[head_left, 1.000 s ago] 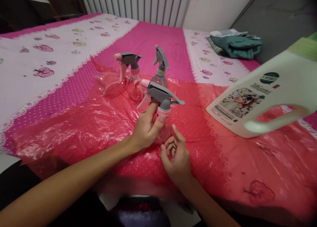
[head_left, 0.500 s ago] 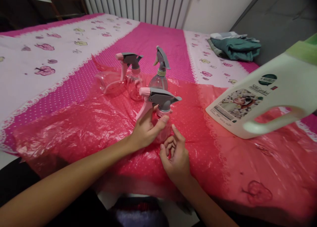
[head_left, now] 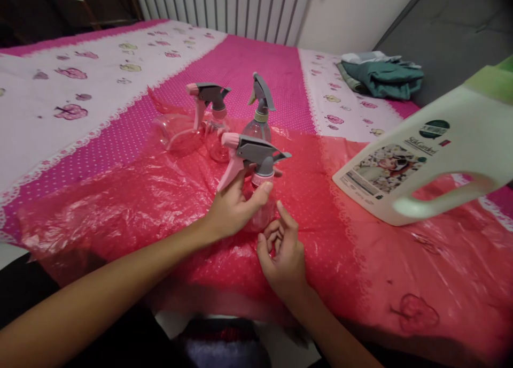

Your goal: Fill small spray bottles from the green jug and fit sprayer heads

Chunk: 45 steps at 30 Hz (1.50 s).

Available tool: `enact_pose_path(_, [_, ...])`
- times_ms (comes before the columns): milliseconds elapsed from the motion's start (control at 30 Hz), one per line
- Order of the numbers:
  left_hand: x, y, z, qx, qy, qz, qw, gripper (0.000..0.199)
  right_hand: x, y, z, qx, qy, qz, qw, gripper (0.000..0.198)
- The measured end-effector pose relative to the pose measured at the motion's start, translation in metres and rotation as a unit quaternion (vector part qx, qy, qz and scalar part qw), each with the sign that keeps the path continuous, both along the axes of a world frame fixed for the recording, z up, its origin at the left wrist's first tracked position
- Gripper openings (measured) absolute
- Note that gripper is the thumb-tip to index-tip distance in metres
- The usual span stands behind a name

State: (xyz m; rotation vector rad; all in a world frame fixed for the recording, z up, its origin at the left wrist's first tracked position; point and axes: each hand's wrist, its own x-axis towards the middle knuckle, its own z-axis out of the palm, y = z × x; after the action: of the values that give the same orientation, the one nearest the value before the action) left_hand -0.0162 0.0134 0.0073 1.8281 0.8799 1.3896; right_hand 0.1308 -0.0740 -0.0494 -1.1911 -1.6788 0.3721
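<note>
My left hand point(head_left: 239, 206) is wrapped round the neck and upper body of a clear spray bottle point(head_left: 262, 212) with a grey and pink trigger head, its nozzle pointing left. Beside the lower right of that bottle is my right hand point(head_left: 284, 247), index finger raised close to the bottle and the other fingers loosely curled. Nothing shows in it; whether the fingertip touches the bottle I cannot tell. Just behind stand a second pink-and-grey spray bottle point(head_left: 218, 143) and one with a grey and green head point(head_left: 259, 128). A clear bottle point(head_left: 180, 135) lies on its side to the left.
A red plastic sheet point(head_left: 132, 197) covers the near part of the flowered bedspread point(head_left: 260, 63). At right leans a large pale jug point(head_left: 449, 138) with a green top and a handle. Folded clothes point(head_left: 385, 76) lie at the back right, near the grey headboard point(head_left: 460, 41).
The held spray bottle and my left hand have shifted slightly left, the trigger head also a little up. My right hand has barely moved. The other bottles stay put.
</note>
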Motion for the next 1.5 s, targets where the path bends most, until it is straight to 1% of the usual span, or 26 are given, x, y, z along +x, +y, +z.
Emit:
enact_pose_path(100, [0.0, 0.001, 0.005, 0.031, -0.003, -0.023, 0.999, 0.027, 0.0, 0.0, -0.001, 0.001, 0.003, 0.004, 1.0, 0.073])
enact_pose_path(167, [0.0, 0.002, 0.004, 0.04, -0.012, -0.036, 0.998, 0.024, -0.001, 0.0, -0.001, 0.004, 0.005, 0.003, 1.0, 0.072])
enact_pose_path(267, [0.0, 0.004, 0.001, 0.05, -0.026, -0.052, 0.997, 0.026, -0.001, 0.0, 0.0, 0.007, -0.001, 0.005, 1.0, 0.072])
enact_pose_path(333, [-0.001, 0.004, 0.003, 0.065, -0.012, -0.048, 0.997, 0.026, -0.001, 0.0, 0.001, 0.007, -0.004, 0.007, 1.0, 0.073])
enact_pose_path(433, [-0.004, 0.003, 0.011, 0.09, 0.039, -0.027, 0.995, 0.026, -0.001, 0.001, 0.003, 0.009, -0.007, 0.006, 1.0, 0.074])
enact_pose_path(600, [-0.005, -0.005, 0.026, 0.075, 0.103, 0.0, 0.992, 0.032, 0.0, 0.0, 0.003, 0.011, -0.021, 0.0, 1.0, 0.071])
enact_pose_path(767, [-0.004, -0.01, 0.028, 0.064, 0.162, 0.001, 0.985, 0.031, 0.001, 0.001, 0.004, 0.007, -0.024, -0.002, 1.0, 0.068])
enact_pose_path(867, [-0.005, -0.009, 0.027, 0.05, 0.171, -0.004, 0.984, 0.03, 0.0, 0.001, 0.003, 0.002, -0.023, -0.003, 1.0, 0.067])
enact_pose_path(967, [-0.006, -0.007, 0.026, 0.026, 0.159, -0.009, 0.987, 0.032, 0.0, 0.001, 0.003, -0.002, -0.023, -0.003, 1.0, 0.067])
enact_pose_path(1067, [-0.006, -0.003, 0.022, 0.018, 0.14, -0.014, 0.99, 0.034, 0.0, 0.001, 0.004, -0.002, -0.024, -0.001, 1.0, 0.07])
enact_pose_path(1267, [-0.007, 0.005, 0.005, 0.038, 0.071, -0.02, 0.997, 0.038, 0.0, 0.0, 0.002, -0.005, -0.023, -0.001, 1.0, 0.073])
enact_pose_path(1333, [-0.007, 0.006, 0.001, 0.048, 0.041, -0.025, 0.998, 0.042, 0.0, 0.0, 0.001, -0.007, -0.021, -0.002, 1.0, 0.072])
enact_pose_path(1500, [-0.003, 0.006, -0.001, 0.061, 0.0, -0.041, 0.997, 0.05, 0.0, 0.0, 0.001, -0.007, -0.018, 0.001, 1.0, 0.073])
